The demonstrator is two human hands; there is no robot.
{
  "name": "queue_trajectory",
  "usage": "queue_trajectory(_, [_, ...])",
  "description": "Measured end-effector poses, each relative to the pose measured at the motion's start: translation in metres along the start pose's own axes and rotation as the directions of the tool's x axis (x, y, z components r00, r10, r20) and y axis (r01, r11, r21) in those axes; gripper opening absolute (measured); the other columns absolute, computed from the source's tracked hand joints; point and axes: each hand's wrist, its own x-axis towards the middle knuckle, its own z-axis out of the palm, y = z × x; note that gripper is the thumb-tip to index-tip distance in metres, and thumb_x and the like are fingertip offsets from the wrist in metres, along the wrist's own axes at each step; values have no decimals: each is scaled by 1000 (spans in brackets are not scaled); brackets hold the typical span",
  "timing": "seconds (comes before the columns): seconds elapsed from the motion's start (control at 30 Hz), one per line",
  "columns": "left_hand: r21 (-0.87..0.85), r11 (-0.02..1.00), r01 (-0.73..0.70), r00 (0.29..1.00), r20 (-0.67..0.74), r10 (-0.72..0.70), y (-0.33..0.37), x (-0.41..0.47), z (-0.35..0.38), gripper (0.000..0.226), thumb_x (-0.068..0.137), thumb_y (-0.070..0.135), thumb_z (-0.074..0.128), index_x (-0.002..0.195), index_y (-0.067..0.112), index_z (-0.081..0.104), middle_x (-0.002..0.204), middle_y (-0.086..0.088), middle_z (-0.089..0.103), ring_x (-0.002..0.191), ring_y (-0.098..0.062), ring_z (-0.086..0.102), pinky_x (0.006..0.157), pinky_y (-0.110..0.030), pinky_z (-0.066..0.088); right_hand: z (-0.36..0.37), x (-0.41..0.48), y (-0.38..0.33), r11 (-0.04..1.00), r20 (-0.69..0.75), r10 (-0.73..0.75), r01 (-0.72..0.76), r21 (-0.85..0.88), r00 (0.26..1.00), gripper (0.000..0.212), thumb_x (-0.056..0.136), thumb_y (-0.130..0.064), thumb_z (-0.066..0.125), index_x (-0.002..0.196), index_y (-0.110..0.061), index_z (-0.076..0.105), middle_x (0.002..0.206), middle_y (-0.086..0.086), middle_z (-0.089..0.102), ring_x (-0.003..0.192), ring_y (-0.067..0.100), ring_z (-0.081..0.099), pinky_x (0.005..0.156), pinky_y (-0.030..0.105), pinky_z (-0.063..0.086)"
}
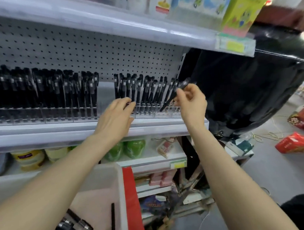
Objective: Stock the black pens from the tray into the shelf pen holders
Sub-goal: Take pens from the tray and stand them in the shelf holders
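Note:
My right hand (pixel 191 100) pinches a black pen (pixel 177 92), tilted, its tip down in the right end of the clear shelf pen holder (pixel 168 110). Several black pens (pixel 142 90) stand upright in that holder. My left hand (pixel 116 118) rests against the holder's left end, fingers touching its front at the first pens. A second clear holder (pixel 41 114) to the left is packed with black pens (pixel 39 86). The white tray (pixel 116 188) sits low in front of me, with several loose black pens (pixel 72 228) in its bottom.
A white pegboard (pixel 90 45) backs the shelf. An upper shelf edge (pixel 106 23) overhangs the pens. A black bag or sheet (pixel 244 91) hangs at the right. Red packets (pixel 293 142) lie on the floor. Lower shelves hold green bottles (pixel 133 148) and boxes.

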Motion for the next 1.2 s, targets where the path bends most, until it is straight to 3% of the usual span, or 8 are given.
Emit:
queue_trajectory(0.17, [54, 997, 54, 998, 19, -55, 1, 6, 9, 51, 94, 19, 59, 142, 10, 45, 137, -7, 48, 126, -27, 40, 94, -40, 47, -1, 39, 3, 992, -14, -111, 110, -58, 994, 12, 94, -27, 59, 95, -15, 59, 81, 1, 69, 71, 14, 69, 74, 40, 59])
queue_trajectory(0.3, [50, 997, 64, 998, -1, -64, 2, 4, 11, 50, 90, 10, 62, 138, 8, 49, 131, -8, 53, 120, -27, 44, 88, -43, 53, 20, 47, 17, 991, 60, -81, 87, -98, 995, 8, 94, -26, 59, 97, -19, 60, 85, -2, 69, 75, 16, 69, 74, 42, 59])
queue_trajectory(0.4, [56, 996, 68, 998, 2, -69, 2, 5, 12, 51, 90, 9, 61, 140, 10, 48, 132, -7, 52, 122, -26, 44, 91, -40, 52, 31, 43, 29, 986, 130, -53, 72, -149, 990, 18, 94, -26, 59, 105, -13, 63, 85, 0, 69, 79, 23, 69, 78, 48, 56])
queue_trajectory(0.7, [58, 996, 73, 997, 13, -74, 4, 3, 12, 53, 91, 8, 58, 143, 9, 44, 134, -7, 49, 123, -25, 40, 91, -37, 50, 37, 47, 29, 961, 171, 4, 44, -273, 985, 17, 98, -26, 54, 104, -12, 64, 79, 5, 71, 77, 21, 69, 75, 36, 56])
queue_trajectory(0.83, [48, 996, 71, 997, 27, -72, 4, 3, 11, 55, 93, 8, 55, 145, 9, 39, 138, -7, 46, 127, -25, 37, 96, -37, 47, 37, 51, 21, 955, 201, 23, 38, -295, 979, 21, 99, -22, 53, 112, -9, 64, 86, 9, 71, 75, 18, 70, 73, 30, 55])
queue_trajectory(1.0, [40, 997, 67, 996, 54, -69, 3, 2, 10, 57, 95, 10, 52, 148, 11, 33, 142, -5, 41, 130, -24, 33, 98, -36, 45, 36, 50, 20, 941, 238, 76, 9, -338, 968, 22, 98, -20, 56, 107, -4, 67, 81, 13, 71, 69, 18, 71, 75, 32, 57])
queue_trajectory(1.13, [33, 998, 57, 996, 60, -59, 1, 1, 11, 60, 94, 10, 52, 150, 12, 29, 143, -4, 37, 132, -24, 29, 100, -34, 43, 36, 45, 20, 942, 231, 81, 1, -336, 970, 23, 98, -18, 56, 110, -1, 67, 84, 14, 71, 65, 13, 68, 56, 13, 49])
queue_trajectory(1.2, [28, 998, 51, 997, 62, -53, 0, 2, 12, 62, 95, 10, 52, 151, 13, 27, 145, -4, 35, 133, -23, 28, 102, -33, 42, 35, 43, 20, 939, 230, 93, -8, -344, 969, 22, 98, -18, 57, 107, -1, 68, 86, 14, 72, 68, 15, 70, 60, 19, 52])
